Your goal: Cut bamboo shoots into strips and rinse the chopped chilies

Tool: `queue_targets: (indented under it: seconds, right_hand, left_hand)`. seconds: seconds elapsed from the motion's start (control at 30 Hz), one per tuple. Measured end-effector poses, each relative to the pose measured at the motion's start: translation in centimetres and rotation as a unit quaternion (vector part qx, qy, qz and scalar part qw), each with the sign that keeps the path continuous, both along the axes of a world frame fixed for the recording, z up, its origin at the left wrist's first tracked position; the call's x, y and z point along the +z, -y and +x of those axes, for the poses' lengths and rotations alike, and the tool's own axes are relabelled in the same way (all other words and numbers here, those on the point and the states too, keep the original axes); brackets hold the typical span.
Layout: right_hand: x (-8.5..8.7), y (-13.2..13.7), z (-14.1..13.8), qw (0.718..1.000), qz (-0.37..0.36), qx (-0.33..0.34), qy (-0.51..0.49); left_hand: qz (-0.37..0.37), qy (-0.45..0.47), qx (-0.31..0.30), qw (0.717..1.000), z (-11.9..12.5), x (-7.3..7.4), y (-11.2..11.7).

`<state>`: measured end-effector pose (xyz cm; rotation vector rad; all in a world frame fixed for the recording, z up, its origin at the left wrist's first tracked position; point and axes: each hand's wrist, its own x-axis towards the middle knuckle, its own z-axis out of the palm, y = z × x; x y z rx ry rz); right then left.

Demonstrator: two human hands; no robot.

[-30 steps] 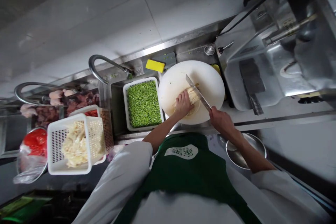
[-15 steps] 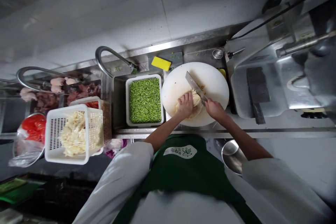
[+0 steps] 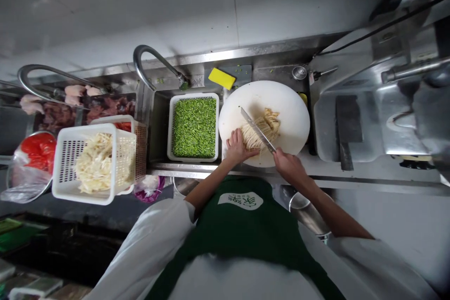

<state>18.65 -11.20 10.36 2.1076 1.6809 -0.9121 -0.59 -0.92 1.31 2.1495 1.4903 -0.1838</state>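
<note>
On the round white cutting board (image 3: 295, 124) lies a bundle of pale enoki mushrooms (image 3: 250, 137), its strands fanned side by side. My left hand (image 3: 237, 149) grips the bundle's left end, fingers curled at the far side and thumb stretched along the near side. My right hand (image 3: 288, 166) is closed round the handle of a kitchen knife (image 3: 258, 130). The blade slants up and left across the mushrooms. Beyond the blade sits a loose clump of browner mushroom pieces (image 3: 272, 116).
Left of the board, a white basket (image 3: 170, 126) of chopped greens (image 3: 195, 126) sits in the sink. Further left stands another basket (image 3: 66, 190) with pale shreds. A yellow sponge (image 3: 221, 78) and faucet (image 3: 154, 54) are behind. A cleaver (image 3: 348, 119) lies at right.
My left hand has shifted left and toward me, uncovering more of the mushrooms. The knife now lies further left over the bundle. The whole view has shifted slightly.
</note>
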Motion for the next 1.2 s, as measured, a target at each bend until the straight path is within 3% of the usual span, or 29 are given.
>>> queue_targets:
  seconds: [0.17,0.47,0.6,0.87,1.07,1.2]
  right_hand:
    - [-1.6,-0.1,-0.6,1.0,-0.022,0.011,0.008]
    - [-4.0,-2.5,-1.2,1.0,-0.021,0.009,0.001]
    - [-4.4,-2.8,-0.2,1.0,-0.012,0.001,-0.006]
    - [-4.6,-3.0,1.2,1.0,0.004,-0.013,-0.023]
    - [-4.8,-3.0,1.3,0.999,0.009,-0.009,-0.03]
    - [-5.0,-2.9,1.2,1.0,0.009,-0.003,-0.025]
  left_hand:
    - [0.029,-0.006,-0.021,0.999,1.3,-0.9,1.4]
    - [0.032,-0.001,-0.019,0.999,1.5,-1.4,0.7]
    - [0.02,0.001,0.011,1.0,2.4,-1.2,0.0]
    - [0.04,-0.056,-0.044,0.997,5.2,-1.3,2.6]
    - [0.075,-0.002,-0.025,0.997,3.2,-1.6,-0.6]
    - [0.054,-0.003,-0.014,0.998,2.7,-1.2,-2.8]
